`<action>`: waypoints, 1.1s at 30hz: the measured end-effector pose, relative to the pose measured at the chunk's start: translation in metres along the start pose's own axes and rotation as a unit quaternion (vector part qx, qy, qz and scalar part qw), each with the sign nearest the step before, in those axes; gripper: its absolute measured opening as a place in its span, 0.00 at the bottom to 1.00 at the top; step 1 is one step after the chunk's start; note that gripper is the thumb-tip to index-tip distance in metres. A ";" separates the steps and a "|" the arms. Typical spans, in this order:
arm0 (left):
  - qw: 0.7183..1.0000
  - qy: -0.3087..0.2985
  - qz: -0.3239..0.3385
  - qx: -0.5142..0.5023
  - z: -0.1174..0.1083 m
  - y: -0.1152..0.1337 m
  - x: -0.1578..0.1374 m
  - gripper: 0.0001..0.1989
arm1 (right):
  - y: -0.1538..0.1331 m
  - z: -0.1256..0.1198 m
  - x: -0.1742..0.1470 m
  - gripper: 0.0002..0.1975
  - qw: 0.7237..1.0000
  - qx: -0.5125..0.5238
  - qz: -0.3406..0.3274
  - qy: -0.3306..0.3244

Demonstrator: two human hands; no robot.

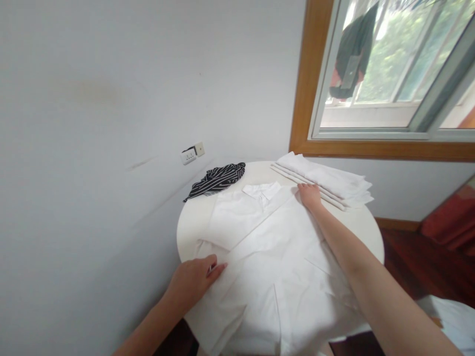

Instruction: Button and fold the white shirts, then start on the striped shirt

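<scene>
A white collared shirt (267, 237) lies spread over a round white table (187, 237), its collar towards the wall and its lower part hanging over the near edge. One straight edge of the cloth runs diagonally between my two hands. At the near left, my left hand (193, 279) has thumb and fingers closed on the shirt by a sleeve. My right hand (310, 196) reaches to the far right end of that edge, fingers bent onto the cloth in a grip. Its fingertips are partly hidden against the fabric.
Folded white garments (322, 178) are stacked at the table's back right. A black garment with white stripes (218, 179) lies crumpled at the back left, near a wall socket (188, 156). White cloth (451, 316) shows at lower right, and a wood-framed window (302, 99) stands behind.
</scene>
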State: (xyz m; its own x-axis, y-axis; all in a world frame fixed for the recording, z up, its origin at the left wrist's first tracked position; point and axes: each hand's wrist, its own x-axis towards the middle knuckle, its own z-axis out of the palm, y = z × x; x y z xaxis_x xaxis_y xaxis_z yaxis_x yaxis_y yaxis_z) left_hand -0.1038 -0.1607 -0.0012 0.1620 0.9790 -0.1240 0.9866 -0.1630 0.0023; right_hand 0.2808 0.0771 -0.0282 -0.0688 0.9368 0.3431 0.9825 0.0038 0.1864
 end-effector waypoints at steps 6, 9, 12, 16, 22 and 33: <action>1.000 0.008 -0.012 0.007 0.002 0.000 -0.002 0.24 | 0.000 -0.024 -0.015 0.17 0.996 0.054 -0.065 0.012; 1.000 0.013 -0.003 0.010 0.000 0.000 -0.001 0.24 | -0.006 -0.020 -0.038 0.17 0.983 0.094 -0.153 -0.029; 1.000 0.018 0.001 0.003 -0.001 0.000 0.000 0.24 | -0.007 -0.002 -0.060 0.27 0.990 0.094 -0.102 -0.024; 1.000 0.011 -0.003 0.001 -0.002 0.001 -0.001 0.24 | 0.000 0.020 -0.069 0.34 0.993 0.099 -0.043 -0.037; 1.000 0.006 0.006 0.017 -0.001 0.001 -0.001 0.24 | 0.001 0.023 -0.064 0.37 0.989 0.115 -0.039 -0.087; 0.998 0.054 0.032 -0.001 -0.005 0.002 0.001 0.18 | 0.001 0.012 -0.048 0.30 0.995 0.080 -0.045 -0.034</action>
State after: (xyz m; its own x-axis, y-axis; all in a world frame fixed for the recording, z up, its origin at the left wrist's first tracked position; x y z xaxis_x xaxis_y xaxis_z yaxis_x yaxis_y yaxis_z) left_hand -0.1016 -0.1595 0.0032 0.2259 0.9740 -0.0155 0.9742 -0.2258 0.0079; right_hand 0.2866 0.0365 -0.0553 -0.1504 0.9516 0.2679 0.9884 0.1384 0.0632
